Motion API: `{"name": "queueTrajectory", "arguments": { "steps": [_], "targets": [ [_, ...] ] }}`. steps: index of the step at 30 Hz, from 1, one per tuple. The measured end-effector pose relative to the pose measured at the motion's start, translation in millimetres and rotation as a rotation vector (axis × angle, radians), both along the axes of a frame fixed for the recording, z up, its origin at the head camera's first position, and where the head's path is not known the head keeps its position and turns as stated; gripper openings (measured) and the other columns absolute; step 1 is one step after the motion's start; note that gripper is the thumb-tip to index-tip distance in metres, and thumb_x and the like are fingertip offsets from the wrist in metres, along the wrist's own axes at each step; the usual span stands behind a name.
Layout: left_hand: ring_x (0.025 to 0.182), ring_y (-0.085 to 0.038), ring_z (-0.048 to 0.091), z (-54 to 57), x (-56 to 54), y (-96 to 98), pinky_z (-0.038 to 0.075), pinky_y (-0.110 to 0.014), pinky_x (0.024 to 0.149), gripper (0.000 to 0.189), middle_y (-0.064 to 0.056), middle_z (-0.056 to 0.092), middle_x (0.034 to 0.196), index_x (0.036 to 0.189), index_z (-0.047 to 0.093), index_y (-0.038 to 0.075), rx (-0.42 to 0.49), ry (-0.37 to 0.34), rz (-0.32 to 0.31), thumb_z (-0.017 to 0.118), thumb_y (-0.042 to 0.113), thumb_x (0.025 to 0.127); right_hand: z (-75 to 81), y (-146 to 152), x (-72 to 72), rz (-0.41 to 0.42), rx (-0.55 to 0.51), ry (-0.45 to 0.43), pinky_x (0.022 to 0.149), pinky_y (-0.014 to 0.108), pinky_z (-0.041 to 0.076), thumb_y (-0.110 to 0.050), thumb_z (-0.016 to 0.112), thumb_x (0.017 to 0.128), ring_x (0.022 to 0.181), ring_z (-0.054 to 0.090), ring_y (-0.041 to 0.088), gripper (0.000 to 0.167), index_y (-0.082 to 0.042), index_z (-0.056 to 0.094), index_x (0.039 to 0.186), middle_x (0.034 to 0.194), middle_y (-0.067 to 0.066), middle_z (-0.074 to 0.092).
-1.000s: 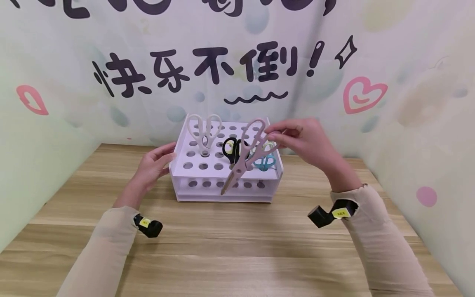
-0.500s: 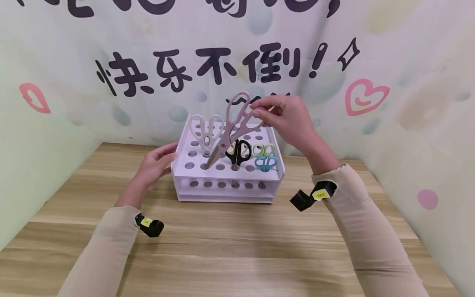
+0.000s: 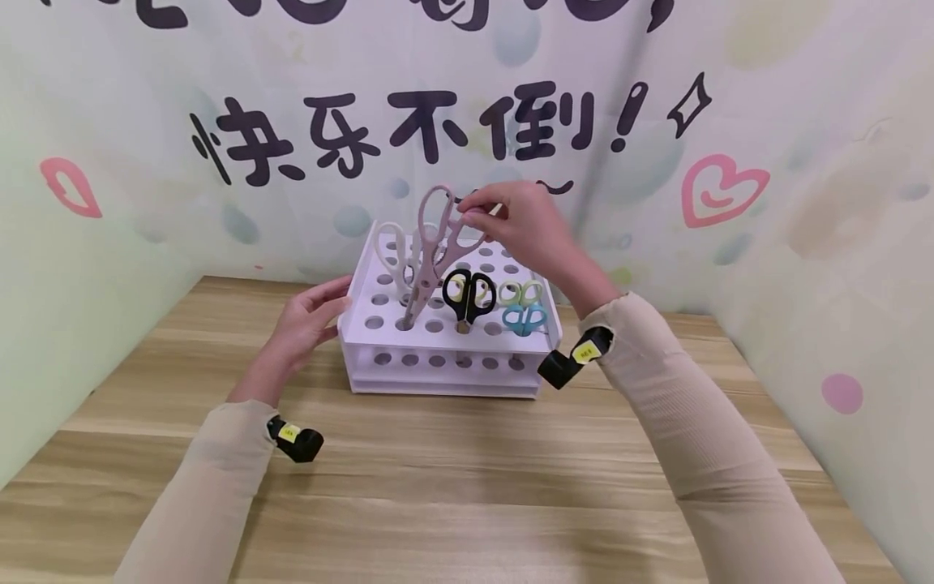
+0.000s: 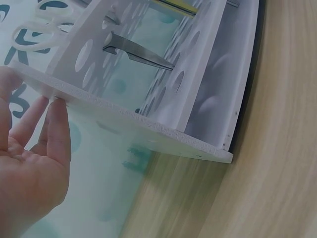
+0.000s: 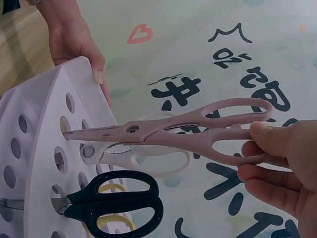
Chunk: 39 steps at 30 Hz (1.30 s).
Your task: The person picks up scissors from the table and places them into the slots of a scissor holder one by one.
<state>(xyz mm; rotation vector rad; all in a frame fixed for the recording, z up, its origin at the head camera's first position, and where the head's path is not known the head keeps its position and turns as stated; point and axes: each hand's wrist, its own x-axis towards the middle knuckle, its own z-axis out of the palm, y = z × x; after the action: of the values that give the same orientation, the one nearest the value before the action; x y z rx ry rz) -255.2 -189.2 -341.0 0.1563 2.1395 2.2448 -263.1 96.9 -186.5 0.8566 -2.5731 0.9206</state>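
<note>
My right hand pinches one handle loop of a pair of pink scissors between thumb and fingers. The scissors slant down to the left, slightly spread, blade tips at a front-row hole of the white rack. How far the tips enter the hole is hard to tell. My left hand rests against the rack's left side; in the left wrist view its fairly straight fingers touch the side panel. White scissors stand just behind the pink pair. Black-handled scissors stand to the right of them.
Blue-handled scissors and light green scissors stand in the rack's right part. A yellow-handled pair sits behind the black one. The rack stands on a wooden table near a printed backdrop.
My right hand has carried the pink scissors left, from in front of the rack to a front-row hole, and they now stand steeper. The left hand has stayed at the rack's side.
</note>
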Motion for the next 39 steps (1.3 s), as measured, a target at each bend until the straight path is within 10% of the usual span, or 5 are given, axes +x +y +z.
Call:
{"name": "queueTrajectory", "arguments": {
  "steps": [23,39],
  "targets": [
    [0.098,-0.011,0.051,3.6,-3.5,3.8,0.05,-0.021,0.076,0.054,-0.002,0.048,0.117,0.138,0.039,0.004,0.021,0.009,-0.023,0.059,0.02,0.09,-7.9,-46,-13.9,0.205,0.393,0.095,0.076,0.021,0.044,-0.015,0.061,0.089,0.087,0.057,0.008,0.016,-0.011,0.071,0.101,0.096,-0.003,0.067],
    [0.096,-0.009,0.051,-0.4,-2.6,-1.9,0.05,-0.02,0.075,0.053,0.002,0.049,0.113,0.138,0.04,0.005,0.012,0.007,-0.012,0.059,0.019,0.091,-22.0,-45,-14.8,0.238,0.294,0.052,0.072,0.018,0.045,-0.016,0.063,0.087,0.082,0.057,0.005,0.017,-0.013,0.072,0.102,0.095,-0.004,0.067]
  ]
}}
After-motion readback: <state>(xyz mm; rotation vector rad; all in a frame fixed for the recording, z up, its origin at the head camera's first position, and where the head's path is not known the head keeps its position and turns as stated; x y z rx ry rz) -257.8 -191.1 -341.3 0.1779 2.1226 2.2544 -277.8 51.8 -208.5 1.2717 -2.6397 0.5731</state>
